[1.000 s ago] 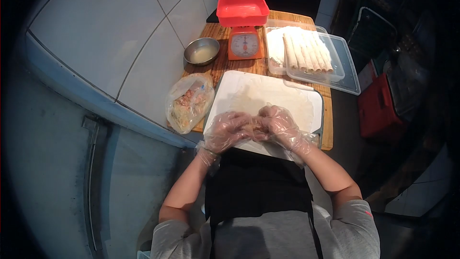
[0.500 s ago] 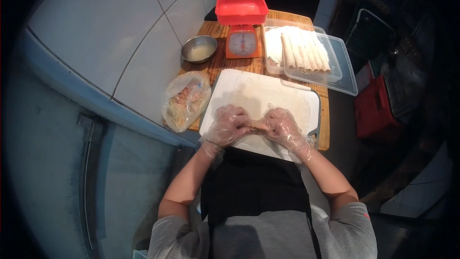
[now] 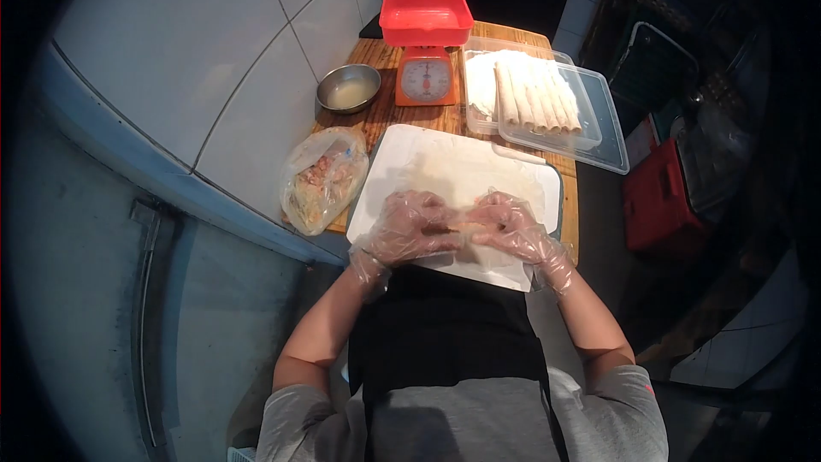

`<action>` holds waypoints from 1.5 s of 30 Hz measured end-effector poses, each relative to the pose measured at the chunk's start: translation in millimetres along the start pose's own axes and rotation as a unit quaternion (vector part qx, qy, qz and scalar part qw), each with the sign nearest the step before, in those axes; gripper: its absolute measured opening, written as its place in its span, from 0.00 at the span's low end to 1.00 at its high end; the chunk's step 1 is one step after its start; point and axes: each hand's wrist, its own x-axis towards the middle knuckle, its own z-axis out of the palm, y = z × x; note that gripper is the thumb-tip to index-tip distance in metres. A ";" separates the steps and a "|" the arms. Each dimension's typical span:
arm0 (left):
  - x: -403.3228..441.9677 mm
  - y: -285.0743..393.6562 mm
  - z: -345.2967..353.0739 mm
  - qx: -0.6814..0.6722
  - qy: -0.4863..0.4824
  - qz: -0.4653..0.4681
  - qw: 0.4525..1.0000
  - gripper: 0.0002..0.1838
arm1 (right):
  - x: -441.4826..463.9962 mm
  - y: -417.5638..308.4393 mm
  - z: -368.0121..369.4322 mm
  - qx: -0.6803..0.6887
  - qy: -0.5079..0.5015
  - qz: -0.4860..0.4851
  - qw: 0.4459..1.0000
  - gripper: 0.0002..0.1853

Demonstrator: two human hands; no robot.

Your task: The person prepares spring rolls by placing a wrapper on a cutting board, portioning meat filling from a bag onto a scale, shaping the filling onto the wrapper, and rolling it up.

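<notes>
Both my hands wear clear plastic gloves and meet over a white cutting board (image 3: 393, 154). A thin pale wrapper (image 3: 445, 173) lies spread on the board, its outline faint against the white. My left hand (image 3: 410, 227) and my right hand (image 3: 513, 229) pinch the near part of this wrapper from either side, thumbs toward my body and fingers curled over the far side. Between the fingertips a narrow strip of pinkish filling (image 3: 463, 227) shows, partly hidden by fingers and wrapper.
To the left sit a plastic bag of chopped meat filling (image 3: 323, 180) and a metal bowl of cloudy liquid (image 3: 349, 89). An orange kitchen scale (image 3: 426, 77) stands behind the board. At the right, finished rolls (image 3: 539, 98) rest on a plastic container and lid (image 3: 609, 120). A tiled wall (image 3: 248, 77) borders the left.
The thumbs have stretched inward along the near side, and the filling, exposed before, is now mostly covered. The whole view has shifted slightly.
</notes>
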 end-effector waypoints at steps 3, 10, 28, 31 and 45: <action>0.6 -0.8 8.8 -0.033 0.007 -0.003 0.999 0.14 | -1.5 -7.1 -2.7 -0.005 -0.023 0.045 0.999 0.14; 5.9 -1.3 18.7 -0.016 0.001 0.002 1.000 0.16 | -1.6 1.9 4.0 -0.110 0.012 -0.065 0.992 0.15; 16.7 28.4 20.9 0.125 -0.071 -0.011 0.990 0.10 | -18.4 -0.4 -27.4 0.067 -0.018 0.054 0.996 0.17; 19.7 22.2 30.4 0.147 -0.070 -0.013 0.987 0.10 | -20.6 5.6 -25.2 0.017 -0.025 0.076 0.997 0.17; 32.2 31.0 43.0 0.140 -0.063 0.015 0.988 0.18 | -26.7 -4.3 -27.1 -0.218 0.034 -0.033 0.975 0.21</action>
